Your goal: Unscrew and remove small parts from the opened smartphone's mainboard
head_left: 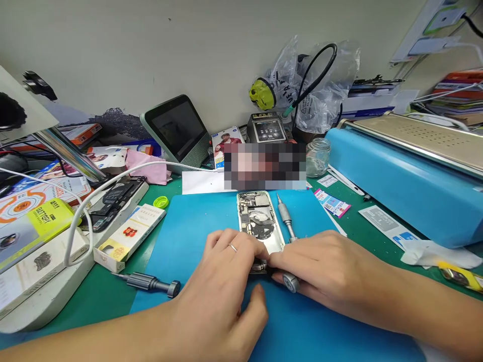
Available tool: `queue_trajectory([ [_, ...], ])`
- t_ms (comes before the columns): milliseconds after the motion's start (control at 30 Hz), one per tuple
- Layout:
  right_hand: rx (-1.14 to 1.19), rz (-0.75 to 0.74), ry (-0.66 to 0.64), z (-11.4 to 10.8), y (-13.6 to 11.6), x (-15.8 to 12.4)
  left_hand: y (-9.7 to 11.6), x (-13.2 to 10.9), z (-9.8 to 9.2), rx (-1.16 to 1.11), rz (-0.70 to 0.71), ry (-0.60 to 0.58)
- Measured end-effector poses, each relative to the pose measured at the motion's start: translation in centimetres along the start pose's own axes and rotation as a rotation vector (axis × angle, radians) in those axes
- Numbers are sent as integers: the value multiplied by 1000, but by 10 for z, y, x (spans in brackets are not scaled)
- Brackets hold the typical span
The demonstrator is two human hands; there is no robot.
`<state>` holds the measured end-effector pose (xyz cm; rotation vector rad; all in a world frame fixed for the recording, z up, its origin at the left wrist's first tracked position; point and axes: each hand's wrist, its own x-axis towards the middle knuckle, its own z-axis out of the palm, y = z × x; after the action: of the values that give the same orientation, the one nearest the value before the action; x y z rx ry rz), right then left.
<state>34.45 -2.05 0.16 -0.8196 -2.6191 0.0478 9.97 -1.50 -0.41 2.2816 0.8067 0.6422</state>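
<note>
An opened phone with its insides showing lies on a blue mat. My left hand, a ring on one finger, rests on the mat with its fingers curled onto the phone's near end. My right hand presses its fingertips against the same end, and a grey screwdriver runs under it, its round cap poking out below the fingers. The fingertips of both hands meet over a small dark part at the phone's near edge, which I cannot make out.
A second screwdriver lies at the mat's left edge. A white carton and a white cable sit to the left. A small display, a glass jar and a blue machine stand behind and right.
</note>
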Motion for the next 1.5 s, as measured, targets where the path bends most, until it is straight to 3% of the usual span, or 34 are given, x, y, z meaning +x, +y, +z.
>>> queue_trajectory([
  [600,-29,-50,-11,-1,4,0,7,3,-6,14,-24,-33],
  [1500,-93,-96,-31,-2,2,2,3,0,-1,-5,-25,-7],
])
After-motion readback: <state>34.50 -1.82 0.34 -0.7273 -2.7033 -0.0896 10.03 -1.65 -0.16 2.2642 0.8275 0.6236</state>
